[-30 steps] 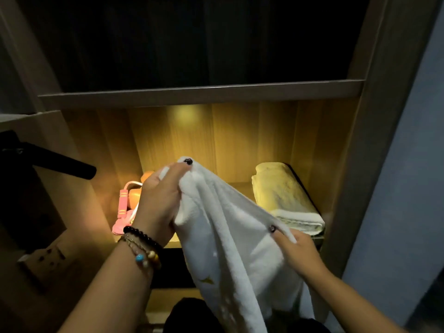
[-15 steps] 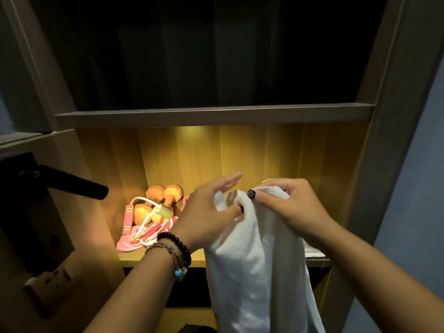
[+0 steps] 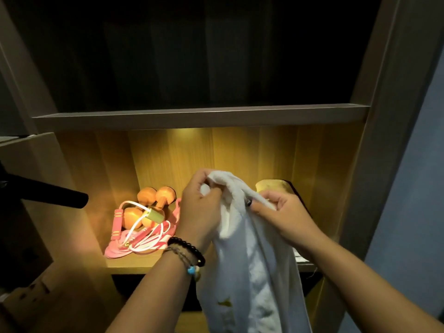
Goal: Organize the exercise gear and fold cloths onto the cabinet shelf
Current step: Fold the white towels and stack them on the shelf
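A white towel (image 3: pixel 252 272) hangs in front of the lit cabinet shelf (image 3: pixel 134 263). My left hand (image 3: pixel 199 212) grips its top edge with curled fingers. My right hand (image 3: pixel 286 217) pinches the towel's edge just to the right, close beside the left hand. At the left of the shelf lie orange dumbbells (image 3: pixel 156 200) and a pink and white jump rope (image 3: pixel 141 236), tangled together. A folded yellowish towel (image 3: pixel 274 185) rests at the right of the shelf, mostly hidden behind my hands and the white towel.
A grey shelf board (image 3: pixel 201 116) runs above the lit compartment, with a dark compartment over it. A black bar (image 3: pixel 48 194) juts in from the left. The cabinet's right side panel (image 3: pixel 374 140) stands next to a blue-grey wall.
My right hand came up from the towel's lower edge to meet the left hand at the top, doubling the towel over. Both hands now grip it close together.
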The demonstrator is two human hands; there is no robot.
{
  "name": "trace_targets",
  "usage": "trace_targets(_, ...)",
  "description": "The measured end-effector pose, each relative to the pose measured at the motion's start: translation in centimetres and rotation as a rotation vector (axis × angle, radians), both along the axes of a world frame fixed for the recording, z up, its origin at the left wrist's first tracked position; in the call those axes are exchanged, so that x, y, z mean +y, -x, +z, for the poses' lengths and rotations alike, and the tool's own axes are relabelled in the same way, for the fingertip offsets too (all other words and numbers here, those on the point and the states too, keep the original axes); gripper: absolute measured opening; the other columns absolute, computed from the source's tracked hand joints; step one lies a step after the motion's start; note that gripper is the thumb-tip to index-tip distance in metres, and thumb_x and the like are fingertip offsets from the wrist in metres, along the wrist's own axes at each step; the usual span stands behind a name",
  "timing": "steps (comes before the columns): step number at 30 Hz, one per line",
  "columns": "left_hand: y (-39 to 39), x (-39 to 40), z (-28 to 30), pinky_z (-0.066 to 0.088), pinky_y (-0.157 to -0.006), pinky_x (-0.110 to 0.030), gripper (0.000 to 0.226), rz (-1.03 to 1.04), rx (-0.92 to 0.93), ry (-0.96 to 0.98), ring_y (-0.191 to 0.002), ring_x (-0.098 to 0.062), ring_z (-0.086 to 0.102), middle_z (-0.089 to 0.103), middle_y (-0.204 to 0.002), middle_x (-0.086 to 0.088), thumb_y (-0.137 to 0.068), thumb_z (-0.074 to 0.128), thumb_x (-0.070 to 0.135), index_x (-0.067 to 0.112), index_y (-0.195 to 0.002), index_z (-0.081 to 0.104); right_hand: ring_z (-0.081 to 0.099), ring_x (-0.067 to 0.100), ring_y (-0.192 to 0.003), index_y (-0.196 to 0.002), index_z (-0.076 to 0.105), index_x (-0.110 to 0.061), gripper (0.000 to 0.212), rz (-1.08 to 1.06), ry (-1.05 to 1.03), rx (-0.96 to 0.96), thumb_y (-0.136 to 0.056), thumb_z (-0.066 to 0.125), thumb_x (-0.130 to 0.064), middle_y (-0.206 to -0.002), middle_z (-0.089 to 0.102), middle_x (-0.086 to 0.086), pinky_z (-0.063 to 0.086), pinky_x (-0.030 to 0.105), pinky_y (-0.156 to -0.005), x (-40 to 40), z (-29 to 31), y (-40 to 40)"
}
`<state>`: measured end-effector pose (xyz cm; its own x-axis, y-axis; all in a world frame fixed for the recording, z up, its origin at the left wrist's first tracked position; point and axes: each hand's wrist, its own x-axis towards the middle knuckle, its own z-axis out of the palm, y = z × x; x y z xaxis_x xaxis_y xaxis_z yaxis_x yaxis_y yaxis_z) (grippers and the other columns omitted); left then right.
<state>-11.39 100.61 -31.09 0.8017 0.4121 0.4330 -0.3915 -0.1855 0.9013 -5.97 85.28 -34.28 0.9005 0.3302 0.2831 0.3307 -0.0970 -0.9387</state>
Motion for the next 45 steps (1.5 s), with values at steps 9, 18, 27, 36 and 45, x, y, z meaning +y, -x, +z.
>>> trace_targets(9, 1.0, 4.8, 2.2, 0.053, -0.06, -0.027, 0.013, -0.004, 0.245, 0.028, -0.077, -0.014, 0.065, 0.071, -0.082, 0.005, -0.085, 0.066, 0.009, 0.018, -0.078, 0.071, 0.057, 0.019, -0.065, -0.071, 0.073, -0.004, 0.005, -0.3, 0.132, -0.021, -0.071, 0.078, -0.005, -0.071, 0.068, 0.02, 0.044, 0.031, -0.058, -3.9, -1.2, -3.2)
trace_targets(18, 0.2, 3.3, 2.9, 0.057, -0.071, -0.025, 0.014, -0.11, 0.198, -0.12, -0.086, -0.017, 0.068, 0.075, -0.086, 0.003, -0.085, 0.064, 0.006, 0.013, -0.084, 0.076, 0.066, 0.008, -0.072, -0.07, 0.073, -0.028, 0.013, -0.236, 0.259, -0.316, -0.072, 0.072, -0.015, -0.07, 0.07, -0.01, 0.058, 0.036, -0.063, -1.4, 4.0, -2.2)
trace_targets(27, 0.2, -0.2, -0.6, 0.043, -0.071, -0.004, 0.021, -0.1, 0.203, -0.642, -0.087, 0.013, 0.058, 0.067, -0.089, 0.024, -0.075, 0.073, 0.049, 0.036, -0.09, 0.066, 0.062, 0.009, -0.067, -0.068, 0.073, -0.022, 0.004, -0.198, 0.185, -0.227, -0.071, 0.074, -0.024, -0.067, 0.069, -0.005, 0.051, 0.029, -0.056, -1.2, 5.7, -0.6)
trace_targets(36, -2.0, -1.4, 1.2, 0.039, -0.065, -0.035, 0.02, 0.049, 0.178, -0.194, -0.071, -0.018, 0.047, 0.052, -0.079, -0.003, -0.097, 0.041, 0.021, 0.011, -0.084, 0.053, 0.064, 0.028, -0.069, -0.068, 0.069, -0.008, 0.062, -0.203, 0.44, -0.261, -0.061, 0.064, -0.069, -0.071, 0.067, 0.013, 0.041, 0.032, -0.053, -2.4, 4.5, -0.9)
trace_targets(45, -0.7, 1.8, 1.1, 0.038, -0.052, -0.027, 0.021, 0.191, 0.121, 0.206, -0.058, -0.013, 0.046, 0.047, -0.064, -0.001, -0.094, 0.044, 0.012, 0.01, -0.073, 0.051, 0.063, 0.025, -0.07, -0.07, 0.07, -0.012, 0.038, -0.295, 0.489, -0.15, -0.069, 0.074, -0.05, -0.07, 0.066, 0.008, 0.045, 0.031, -0.055, -4.9, 2.4, -3.9)
